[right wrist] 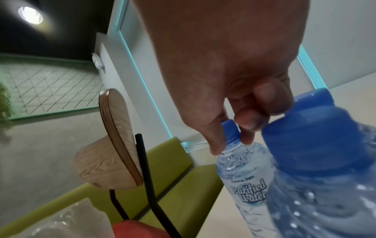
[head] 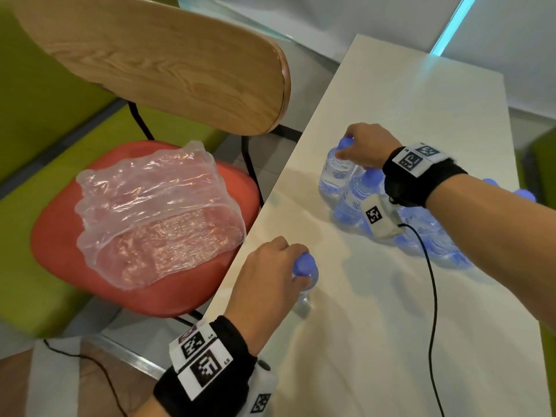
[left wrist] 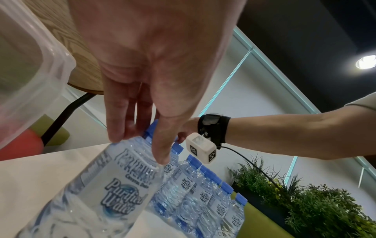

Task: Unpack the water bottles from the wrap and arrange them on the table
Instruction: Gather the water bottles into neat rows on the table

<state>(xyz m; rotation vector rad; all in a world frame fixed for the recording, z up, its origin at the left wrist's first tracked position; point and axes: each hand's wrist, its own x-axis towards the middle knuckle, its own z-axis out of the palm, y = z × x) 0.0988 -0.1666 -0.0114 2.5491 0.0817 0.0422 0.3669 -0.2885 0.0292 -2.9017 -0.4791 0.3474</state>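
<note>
The cluster of water bottles [head: 421,224] stands upright on the white table [head: 421,100], packed side by side with blue caps up and "Purified Water" labels showing in the left wrist view, and partly hidden in the head view by the right forearm. At the far left corner of the cluster, the right hand [head: 365,145] pinches the neck of the corner bottle [head: 335,173] just under its blue cap, thumb on one side and curled fingers [right wrist: 247,122] on the other; that bottle touches its neighbours. Well apart from the group, near the table's left edge, the left hand [head: 264,281] grips a single bottle [head: 305,281] around its shoulder and neck, fingertips [left wrist: 118,128] and thumb closed on the clear plastic below the cap; it looks tilted, and whether its base touches the table I cannot tell. The emptied clear plastic wrap [head: 156,215] lies crumpled on the red seat of a chair [head: 180,70] with a wooden back, just beside the table. Green plants [left wrist: 315,201] show beyond the bottles.
</note>
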